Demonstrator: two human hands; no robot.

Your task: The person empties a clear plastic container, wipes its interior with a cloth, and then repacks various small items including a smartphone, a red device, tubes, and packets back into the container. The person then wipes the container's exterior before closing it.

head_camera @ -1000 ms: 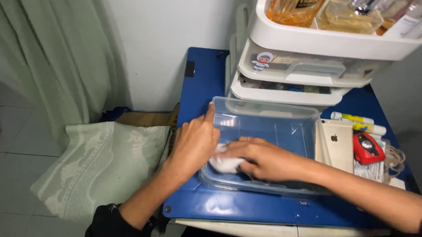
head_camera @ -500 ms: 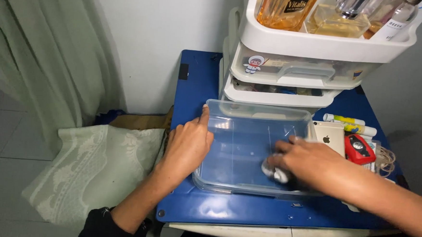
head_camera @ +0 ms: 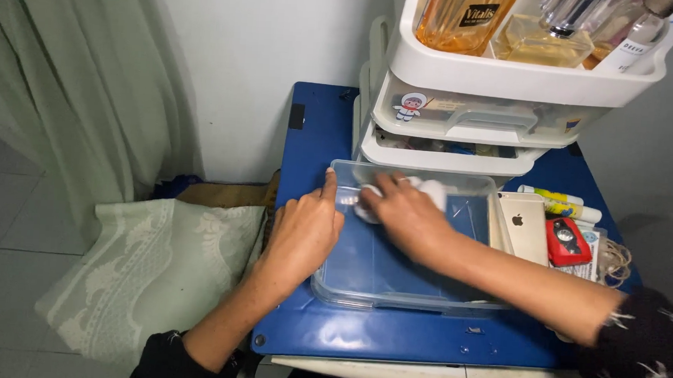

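Observation:
A clear plastic tray [head_camera: 392,292] lies on a blue table [head_camera: 316,134]. My left hand [head_camera: 303,233] rests flat on the tray's left rim, index finger pointing along the edge. My right hand [head_camera: 404,212] is inside the tray at its far left corner, pressing a crumpled white tissue [head_camera: 432,189] against the bottom and back wall.
A white drawer organiser [head_camera: 463,119] with perfume bottles [head_camera: 461,15] on top stands behind the tray. Right of the tray lie a gold phone [head_camera: 524,222], a red gadget [head_camera: 566,239], glue sticks [head_camera: 558,201] and rubber bands. A pale green cloth [head_camera: 156,264] and curtain are at left.
My right hand has swept the tissue from the tray's near right corner to its far left corner. My left hand has stayed on the left rim.

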